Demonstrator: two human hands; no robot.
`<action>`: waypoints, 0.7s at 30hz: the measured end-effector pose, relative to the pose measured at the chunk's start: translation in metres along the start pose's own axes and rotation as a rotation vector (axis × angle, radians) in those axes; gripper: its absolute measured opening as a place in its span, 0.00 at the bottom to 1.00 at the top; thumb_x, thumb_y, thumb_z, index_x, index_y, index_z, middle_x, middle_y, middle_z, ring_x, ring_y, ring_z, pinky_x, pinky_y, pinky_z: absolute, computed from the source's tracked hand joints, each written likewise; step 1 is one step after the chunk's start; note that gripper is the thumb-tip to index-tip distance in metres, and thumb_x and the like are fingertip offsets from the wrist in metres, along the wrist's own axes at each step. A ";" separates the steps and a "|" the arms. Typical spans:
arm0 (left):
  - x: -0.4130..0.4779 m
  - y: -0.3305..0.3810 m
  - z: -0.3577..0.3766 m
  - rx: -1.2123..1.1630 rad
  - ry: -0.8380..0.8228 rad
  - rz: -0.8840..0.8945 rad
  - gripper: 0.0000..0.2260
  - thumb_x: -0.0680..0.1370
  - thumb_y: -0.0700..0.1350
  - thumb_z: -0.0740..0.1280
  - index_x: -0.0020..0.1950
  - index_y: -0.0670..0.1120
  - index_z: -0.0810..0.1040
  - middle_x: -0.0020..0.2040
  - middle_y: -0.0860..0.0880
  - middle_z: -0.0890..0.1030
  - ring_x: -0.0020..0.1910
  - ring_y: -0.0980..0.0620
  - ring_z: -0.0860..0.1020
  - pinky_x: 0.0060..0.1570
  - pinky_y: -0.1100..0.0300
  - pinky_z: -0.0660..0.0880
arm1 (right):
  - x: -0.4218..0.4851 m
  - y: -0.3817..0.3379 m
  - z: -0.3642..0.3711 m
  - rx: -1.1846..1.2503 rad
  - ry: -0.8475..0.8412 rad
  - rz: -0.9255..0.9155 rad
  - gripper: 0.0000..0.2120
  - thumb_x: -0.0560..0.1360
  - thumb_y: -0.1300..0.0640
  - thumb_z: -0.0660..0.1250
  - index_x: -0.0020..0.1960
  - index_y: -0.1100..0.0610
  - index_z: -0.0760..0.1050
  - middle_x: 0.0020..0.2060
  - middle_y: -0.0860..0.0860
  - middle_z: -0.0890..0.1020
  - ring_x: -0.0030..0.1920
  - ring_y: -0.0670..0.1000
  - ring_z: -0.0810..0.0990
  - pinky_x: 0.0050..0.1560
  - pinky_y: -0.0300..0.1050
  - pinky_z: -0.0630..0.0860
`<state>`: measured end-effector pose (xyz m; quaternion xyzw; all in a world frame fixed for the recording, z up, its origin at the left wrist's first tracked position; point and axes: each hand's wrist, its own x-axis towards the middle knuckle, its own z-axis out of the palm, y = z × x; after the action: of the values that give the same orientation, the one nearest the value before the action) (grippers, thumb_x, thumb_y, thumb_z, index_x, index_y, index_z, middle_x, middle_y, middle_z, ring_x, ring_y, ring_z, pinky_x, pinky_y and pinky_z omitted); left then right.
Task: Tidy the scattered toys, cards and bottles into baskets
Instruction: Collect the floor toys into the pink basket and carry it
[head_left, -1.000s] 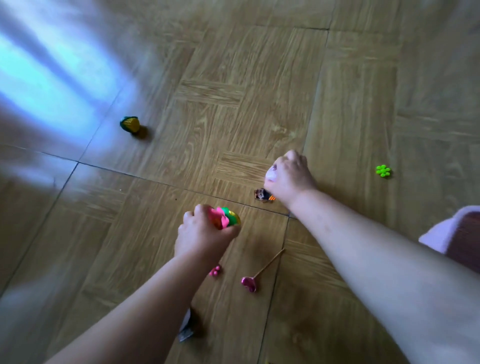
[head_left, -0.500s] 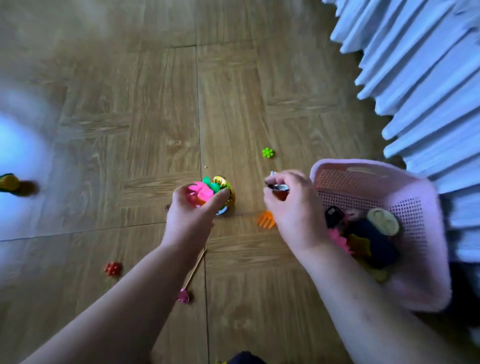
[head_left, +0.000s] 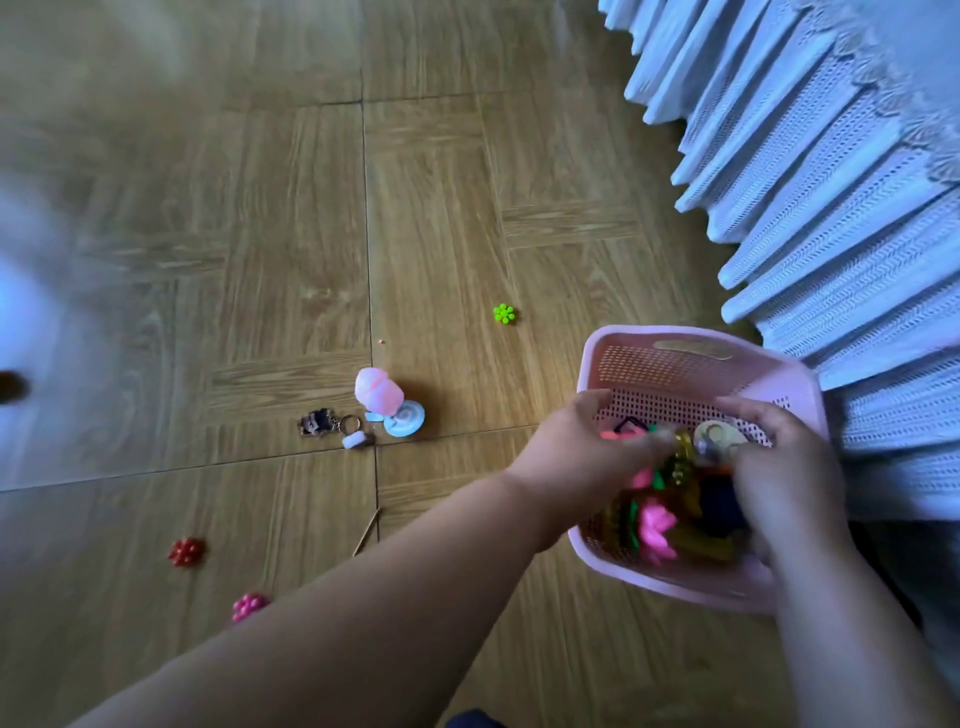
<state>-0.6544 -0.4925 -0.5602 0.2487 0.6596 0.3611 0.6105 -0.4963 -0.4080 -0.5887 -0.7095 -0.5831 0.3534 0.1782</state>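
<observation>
So, roughly mid-job I'd say. The pink basket (head_left: 675, 340) sits on the floor (head_left: 260, 234), right by some pale pleated fabric (head_left: 831, 208), and it's got a decent pile of toys (head_left: 657, 525) in it already: pink, green, yellow and dark bits all jumbled together.

Both hands are over the basket. The left hand (head_left: 576, 457) reaches in from the near side and the right hand (head_left: 779, 467) comes in opposite, with a goldish blur between them. It's too smeared to call. I honestly can't tell if the fingers (head_left: 753, 410) on either hand are gripping something or have let go. My guess is this is a drop-off moment.

Plenty is left out on the floor though:
- a green flower piece (head_left: 504, 313), near the basket
- a pink and blue toy (head_left: 387, 400), with a keychain (head_left: 322, 423) just beside it
- a thin stick (head_left: 366, 532), partly hidden by the left arm
- a red flower piece (head_left: 186, 552) and a magenta flower piece (head_left: 249, 605), well apart from the basket
- some dark object (head_left: 10, 387) at the far left edge, too blurry to name

I can't make out any cards or bottles, in the basket or out of it. So there's at least another few trips to go, and only this one basket is in view.
</observation>
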 end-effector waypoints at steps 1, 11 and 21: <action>-0.001 -0.001 -0.004 -0.030 0.017 -0.001 0.29 0.74 0.52 0.73 0.72 0.48 0.69 0.57 0.53 0.81 0.52 0.59 0.81 0.52 0.65 0.77 | -0.001 -0.004 0.001 0.000 0.005 0.002 0.17 0.72 0.62 0.64 0.47 0.39 0.79 0.47 0.52 0.82 0.45 0.52 0.80 0.46 0.45 0.77; 0.010 -0.059 -0.089 0.388 0.568 0.019 0.16 0.76 0.43 0.65 0.63 0.50 0.74 0.61 0.48 0.72 0.56 0.46 0.76 0.57 0.51 0.75 | 0.016 -0.093 0.103 -0.199 -0.253 -0.662 0.10 0.75 0.60 0.64 0.54 0.49 0.78 0.52 0.49 0.79 0.49 0.48 0.79 0.46 0.31 0.70; 0.016 -0.081 -0.161 0.995 0.487 -0.203 0.36 0.77 0.34 0.57 0.79 0.58 0.47 0.79 0.47 0.39 0.77 0.40 0.47 0.67 0.49 0.67 | 0.061 -0.125 0.216 -0.919 -0.501 -0.580 0.25 0.75 0.68 0.59 0.69 0.52 0.66 0.70 0.56 0.61 0.69 0.63 0.62 0.66 0.51 0.66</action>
<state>-0.8055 -0.5572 -0.6344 0.3512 0.8930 -0.0070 0.2814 -0.7327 -0.3523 -0.6714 -0.4207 -0.8704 0.1587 -0.2006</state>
